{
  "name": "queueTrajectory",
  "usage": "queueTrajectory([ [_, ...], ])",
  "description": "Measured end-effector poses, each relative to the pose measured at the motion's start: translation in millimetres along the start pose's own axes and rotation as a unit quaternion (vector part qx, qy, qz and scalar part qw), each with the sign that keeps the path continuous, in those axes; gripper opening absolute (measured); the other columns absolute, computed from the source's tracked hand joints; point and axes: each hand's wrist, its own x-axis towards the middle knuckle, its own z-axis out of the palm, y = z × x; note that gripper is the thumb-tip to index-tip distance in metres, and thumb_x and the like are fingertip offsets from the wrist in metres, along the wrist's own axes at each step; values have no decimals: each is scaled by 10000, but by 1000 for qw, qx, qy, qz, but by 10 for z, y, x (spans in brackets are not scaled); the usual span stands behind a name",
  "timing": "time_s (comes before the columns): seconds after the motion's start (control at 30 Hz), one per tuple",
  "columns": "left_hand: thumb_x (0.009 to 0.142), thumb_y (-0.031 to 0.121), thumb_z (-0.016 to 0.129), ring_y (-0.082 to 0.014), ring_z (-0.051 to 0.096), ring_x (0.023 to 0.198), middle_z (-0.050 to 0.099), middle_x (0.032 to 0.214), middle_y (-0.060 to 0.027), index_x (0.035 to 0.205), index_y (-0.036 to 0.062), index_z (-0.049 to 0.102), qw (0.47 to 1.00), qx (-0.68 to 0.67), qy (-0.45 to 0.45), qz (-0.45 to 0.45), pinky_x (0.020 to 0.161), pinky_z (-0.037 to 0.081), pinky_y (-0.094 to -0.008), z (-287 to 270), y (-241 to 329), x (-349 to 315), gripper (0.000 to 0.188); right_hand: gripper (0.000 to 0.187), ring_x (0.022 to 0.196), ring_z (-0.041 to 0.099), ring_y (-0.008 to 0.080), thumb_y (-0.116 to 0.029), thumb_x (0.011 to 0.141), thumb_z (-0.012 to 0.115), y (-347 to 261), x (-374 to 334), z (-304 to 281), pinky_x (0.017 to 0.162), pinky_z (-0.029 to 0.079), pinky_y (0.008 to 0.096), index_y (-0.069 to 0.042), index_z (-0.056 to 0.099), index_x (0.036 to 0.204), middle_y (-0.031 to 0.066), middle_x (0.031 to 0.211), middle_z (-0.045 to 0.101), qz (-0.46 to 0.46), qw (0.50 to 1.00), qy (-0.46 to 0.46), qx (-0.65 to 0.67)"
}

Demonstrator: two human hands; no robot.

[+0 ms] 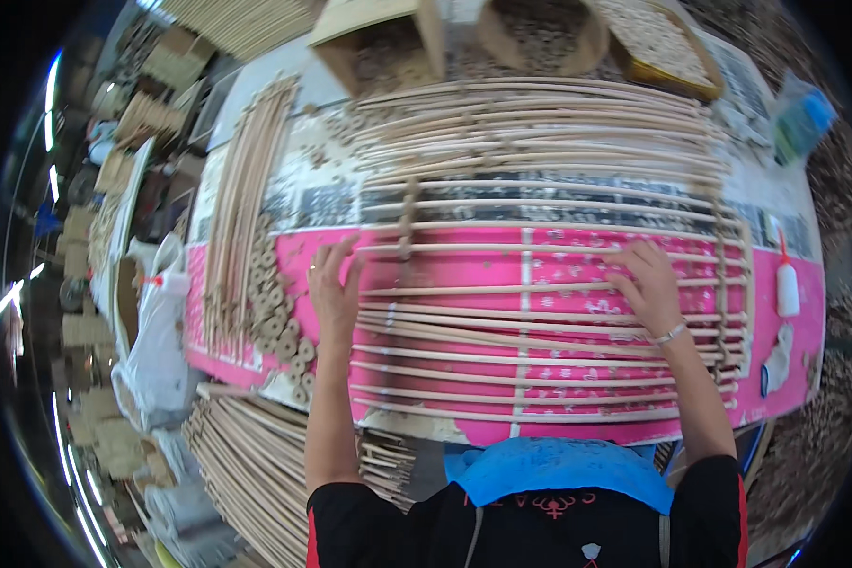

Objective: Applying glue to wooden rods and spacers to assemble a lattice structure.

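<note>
Pale wood sticks [577, 382] lie on the near side of both grips, across the pink-covered desk [488, 270]. They look light, stiff and smooth, apt to roll, and best taken towards both ends. The left grip [331, 284], half curled, is at the left tip of one stick [483, 248]; the right grip [648, 284], loosely bent, is over it right of its middle. Whether either has closed on it I cannot tell. Beyond both grips lie more sticks [540, 115].
</note>
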Motion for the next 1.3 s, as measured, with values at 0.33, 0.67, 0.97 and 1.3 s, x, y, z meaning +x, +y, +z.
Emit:
queueTrajectory([
  [0.33, 869, 196, 784, -255, 677, 830, 702, 963, -103, 1162, 67, 724, 989, 29, -69, -126, 777, 536, -407, -904, -563, -598, 326, 175, 937, 605, 305, -65, 785, 772, -99, -88, 102, 832, 467, 417, -28, 715, 946, 104, 906, 617, 13, 997, -46, 59],
  [0.67, 807, 219, 833, -272, 677, 948, 683, 966, -89, 1103, 84, 712, 944, 210, -161, -196, 866, 520, -405, -772, -238, -806, 347, 177, 944, 616, 239, 74, 818, 732, -50, -152, 191, 826, 536, 328, 19, 643, 960, 95, 973, 584, 75, 991, -29, 110],
  [0.97, 1025, 158, 670, -154, 656, 1112, 672, 1239, -91, 1488, 39, 510, 842, -417, -14, -342, 896, 555, -316, -474, -25, -552, 504, 194, 959, 613, 200, 116, 811, 710, -62, -156, 187, 789, 565, 286, 19, 644, 966, 82, 994, 571, 55, 990, -14, 129],
  [1.3, 1042, 130, 639, -143, 655, 1109, 659, 1261, -90, 1486, 36, 512, 808, -486, -9, -333, 958, 559, -315, -331, 99, -428, 472, 198, 958, 601, 245, 81, 781, 735, -89, -170, 108, 793, 535, 327, 11, 664, 952, 100, 967, 581, 45, 991, 1, 124],
])
